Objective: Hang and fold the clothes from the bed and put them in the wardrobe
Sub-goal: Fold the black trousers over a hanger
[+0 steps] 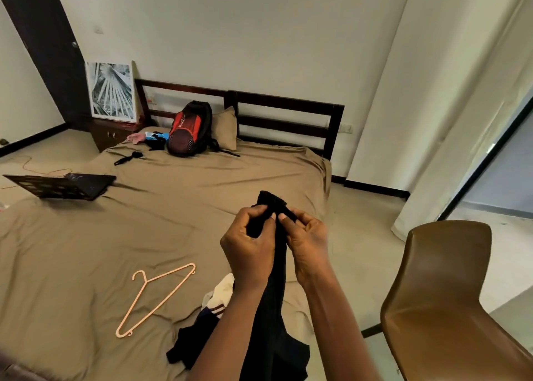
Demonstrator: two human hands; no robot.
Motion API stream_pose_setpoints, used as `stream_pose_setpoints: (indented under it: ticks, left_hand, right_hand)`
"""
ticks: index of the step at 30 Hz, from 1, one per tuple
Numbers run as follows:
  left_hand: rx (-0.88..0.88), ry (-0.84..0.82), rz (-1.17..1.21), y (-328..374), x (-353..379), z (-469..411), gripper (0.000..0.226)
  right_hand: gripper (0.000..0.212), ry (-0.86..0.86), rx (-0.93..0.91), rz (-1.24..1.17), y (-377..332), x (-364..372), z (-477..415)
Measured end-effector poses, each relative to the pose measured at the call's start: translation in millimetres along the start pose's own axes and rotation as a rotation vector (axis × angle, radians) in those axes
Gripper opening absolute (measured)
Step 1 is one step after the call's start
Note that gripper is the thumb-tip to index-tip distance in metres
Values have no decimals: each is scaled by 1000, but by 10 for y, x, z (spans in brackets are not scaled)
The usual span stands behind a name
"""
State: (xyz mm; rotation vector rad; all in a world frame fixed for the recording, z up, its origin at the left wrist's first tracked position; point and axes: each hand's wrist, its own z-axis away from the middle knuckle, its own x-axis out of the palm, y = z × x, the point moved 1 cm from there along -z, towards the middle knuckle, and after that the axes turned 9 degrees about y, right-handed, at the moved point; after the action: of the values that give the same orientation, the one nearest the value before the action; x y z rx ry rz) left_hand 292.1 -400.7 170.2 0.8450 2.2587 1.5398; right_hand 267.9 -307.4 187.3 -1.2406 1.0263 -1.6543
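Both hands hold a black garment (277,268) up over the bed's near right corner. My left hand (250,245) and my right hand (307,243) pinch its top edge side by side, and the cloth hangs down between my forearms. Below them a white garment with striped trim (220,294) and more dark clothing (190,343) lie bunched on the tan sheet of the bed (144,236). A pink plastic hanger (155,297) lies flat on the sheet to the left of my hands. No wardrobe shows in this view.
A red and black backpack (189,129) leans on a pillow (226,128) at the headboard, with small pink and blue items (147,136) beside it. An open laptop (63,186) sits at the bed's left edge. A brown chair (444,302) stands at the right.
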Motion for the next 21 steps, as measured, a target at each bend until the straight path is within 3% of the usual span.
stream_pose_setpoints:
  ticks: [3,7,17,21]
  left_hand:
    - [213,-60,-59,23,-5,15,16]
    - [356,-72,-150,32,14,19,15]
    - [478,-64,-298,-63,22,144,12]
    - [436,-52,-286,-111,-4,194,12]
  right_hand:
    - [16,-24,-64,70,-54,-7,25]
    - [19,-59,-108,87,-106,-14,50]
    - [40,-93,-192,224,-125,-117,20]
    - [34,-98,-225,268,-112,-110,58]
